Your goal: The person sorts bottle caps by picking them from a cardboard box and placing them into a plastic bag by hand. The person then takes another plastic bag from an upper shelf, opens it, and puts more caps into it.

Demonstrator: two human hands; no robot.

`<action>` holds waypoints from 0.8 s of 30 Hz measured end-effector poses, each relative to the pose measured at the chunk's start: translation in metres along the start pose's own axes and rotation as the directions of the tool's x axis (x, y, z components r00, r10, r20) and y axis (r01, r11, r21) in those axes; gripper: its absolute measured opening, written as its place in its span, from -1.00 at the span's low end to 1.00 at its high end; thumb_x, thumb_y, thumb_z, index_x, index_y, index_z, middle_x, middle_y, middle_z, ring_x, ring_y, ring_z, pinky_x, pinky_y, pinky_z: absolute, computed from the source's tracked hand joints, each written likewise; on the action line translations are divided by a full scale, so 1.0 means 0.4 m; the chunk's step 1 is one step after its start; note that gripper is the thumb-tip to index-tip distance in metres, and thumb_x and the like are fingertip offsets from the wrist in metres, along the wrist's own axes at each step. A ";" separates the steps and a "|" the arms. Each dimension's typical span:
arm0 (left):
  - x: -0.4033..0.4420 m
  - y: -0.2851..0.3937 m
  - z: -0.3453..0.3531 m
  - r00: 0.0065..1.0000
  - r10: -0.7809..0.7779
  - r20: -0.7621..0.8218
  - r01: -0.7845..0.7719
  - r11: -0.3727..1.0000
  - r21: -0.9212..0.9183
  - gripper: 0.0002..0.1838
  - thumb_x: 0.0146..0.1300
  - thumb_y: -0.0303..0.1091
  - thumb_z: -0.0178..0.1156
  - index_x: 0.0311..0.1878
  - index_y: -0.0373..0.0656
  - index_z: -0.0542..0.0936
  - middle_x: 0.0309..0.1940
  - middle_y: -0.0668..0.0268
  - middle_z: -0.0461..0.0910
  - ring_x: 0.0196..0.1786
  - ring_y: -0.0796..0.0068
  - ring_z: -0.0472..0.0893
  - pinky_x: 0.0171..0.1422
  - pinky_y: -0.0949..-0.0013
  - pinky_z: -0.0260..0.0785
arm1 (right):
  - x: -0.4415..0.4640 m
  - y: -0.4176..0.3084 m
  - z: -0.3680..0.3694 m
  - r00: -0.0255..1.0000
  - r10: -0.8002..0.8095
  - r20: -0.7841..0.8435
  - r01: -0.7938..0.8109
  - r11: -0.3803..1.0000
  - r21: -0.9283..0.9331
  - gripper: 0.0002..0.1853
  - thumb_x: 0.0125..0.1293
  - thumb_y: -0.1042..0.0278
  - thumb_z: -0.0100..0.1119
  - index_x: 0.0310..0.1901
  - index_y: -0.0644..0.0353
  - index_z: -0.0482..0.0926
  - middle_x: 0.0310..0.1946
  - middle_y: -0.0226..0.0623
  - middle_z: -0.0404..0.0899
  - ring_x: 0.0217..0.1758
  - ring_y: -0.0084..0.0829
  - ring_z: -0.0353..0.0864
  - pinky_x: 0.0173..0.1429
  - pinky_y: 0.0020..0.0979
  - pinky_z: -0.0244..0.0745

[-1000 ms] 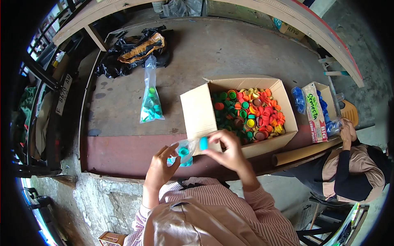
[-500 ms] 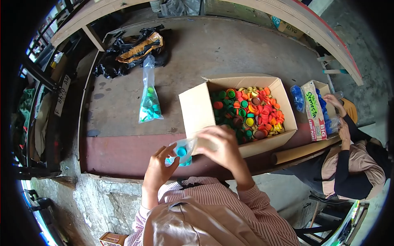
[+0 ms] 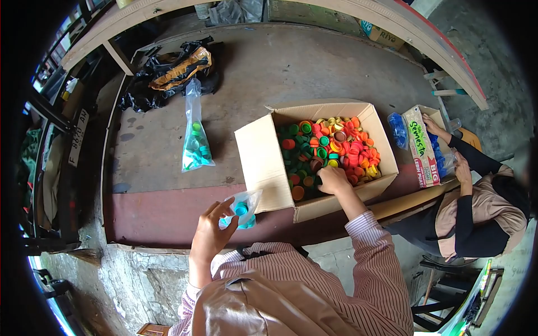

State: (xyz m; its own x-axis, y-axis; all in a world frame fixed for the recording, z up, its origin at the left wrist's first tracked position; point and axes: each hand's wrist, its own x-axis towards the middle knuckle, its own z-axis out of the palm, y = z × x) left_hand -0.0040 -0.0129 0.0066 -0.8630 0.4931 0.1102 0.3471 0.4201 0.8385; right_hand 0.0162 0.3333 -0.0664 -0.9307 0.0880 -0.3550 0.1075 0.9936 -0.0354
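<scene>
Caps (image 3: pixel 335 147) lying under the right hand (image 3: pixel 334 180)

They are filling the cardboard box (image 3: pixel 314 210) near the surface's (image 3: pixel 246 73) front edge, spreading beyond the right fingers, whose grip I cannot tell. Farther left, the left hand's (image 3: pixel 208 228) fingers are holding a clear bag (image 3: pixel 252 202).

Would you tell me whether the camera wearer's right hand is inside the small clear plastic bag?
No, the right hand reaches into the brown cardboard box of multicoloured plastic caps.
</scene>
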 end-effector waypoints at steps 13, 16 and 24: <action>-0.001 0.004 0.008 1.000 0.020 -0.008 -0.020 1.000 0.016 -0.58 0.00 -0.58 0.24 0.01 -0.26 0.52 -0.39 0.18 0.55 -0.34 0.33 0.58 -0.20 0.37 0.45 | -0.007 -0.012 -0.020 0.997 0.017 -0.080 -0.005 0.989 0.146 -0.65 -0.15 0.28 0.40 -0.25 0.15 0.62 -0.36 -0.12 0.61 -0.20 -0.12 0.61 -0.14 -0.17 0.53; -0.002 0.005 0.008 1.000 0.018 -0.005 -0.018 1.000 0.019 -0.59 0.00 -0.58 0.24 0.01 -0.26 0.52 -0.39 0.18 0.55 -0.35 0.33 0.58 -0.20 0.37 0.45 | -0.008 -0.009 -0.007 0.989 -0.041 -0.142 0.059 0.990 0.125 -0.70 -0.16 0.33 0.38 -0.31 0.16 0.61 -0.39 -0.11 0.61 -0.22 -0.13 0.62 -0.15 -0.17 0.53; -0.002 0.010 0.004 1.000 0.008 0.007 -0.008 1.000 0.013 -0.59 0.01 -0.57 0.24 0.01 -0.26 0.53 -0.39 0.17 0.55 -0.34 0.33 0.58 -0.21 0.37 0.45 | -0.002 -0.025 -0.026 0.990 -0.117 -0.082 0.114 0.993 -0.030 -0.62 -0.22 0.31 0.39 -0.25 0.17 0.61 -0.40 -0.08 0.60 -0.28 -0.09 0.62 -0.20 -0.20 0.52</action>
State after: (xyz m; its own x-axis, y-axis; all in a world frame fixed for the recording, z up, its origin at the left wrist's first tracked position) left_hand -0.0015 -0.0105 0.0091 -0.8574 0.5021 0.1130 0.3588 0.4257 0.8307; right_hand 0.0122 0.3241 -0.0562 -0.9625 -0.0229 -0.2703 -0.0105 0.9988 -0.0474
